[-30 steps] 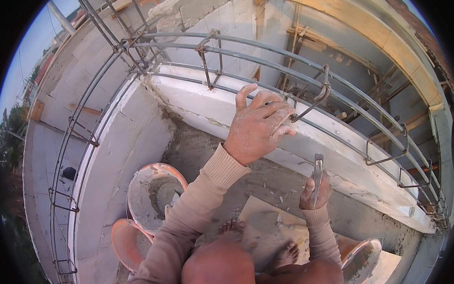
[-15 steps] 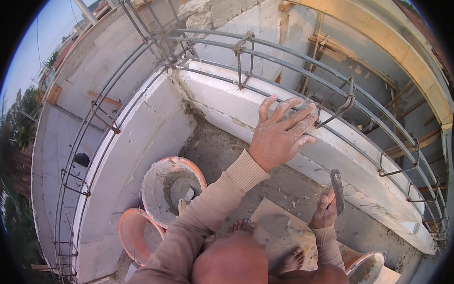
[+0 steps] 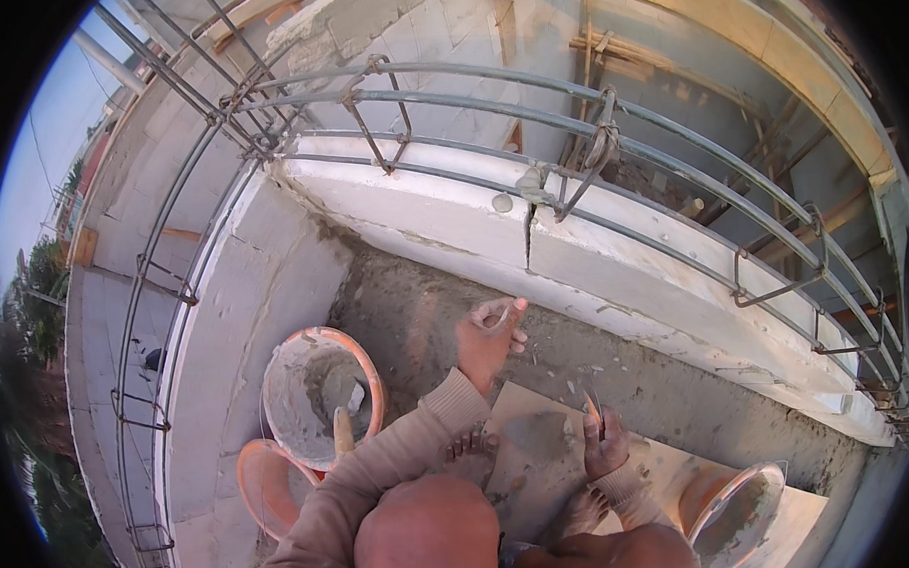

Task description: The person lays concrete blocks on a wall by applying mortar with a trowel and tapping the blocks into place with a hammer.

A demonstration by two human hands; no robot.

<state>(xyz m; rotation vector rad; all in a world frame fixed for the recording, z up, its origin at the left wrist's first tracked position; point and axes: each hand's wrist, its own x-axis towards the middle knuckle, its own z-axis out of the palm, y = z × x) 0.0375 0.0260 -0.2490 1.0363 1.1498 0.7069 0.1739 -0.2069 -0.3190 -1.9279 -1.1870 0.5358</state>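
Observation:
My left hand is away from the wall, its fingers loosely curled and apart, with no object plainly in it. In my right hand, low over the board, is a small trowel, its grey blade nearly edge-on. A lump of wet mortar clings to the top of the white block wall beside a steel bar. Below it runs a dark vertical gap; left of that is a round mortar dab. Mortar lies on a pale board by my bare feet.
A steel bar cage runs along the wall tops, its ties sticking out. At left stand a mortar-coated bucket and an orange bucket. Another bucket is at lower right. Timber framing lies beyond the wall.
My left hand has left the wall top and drawn back toward me, uncovering the mortar lump and the gap. My right hand and the trowel are lower, nearer the board. The view has shifted.

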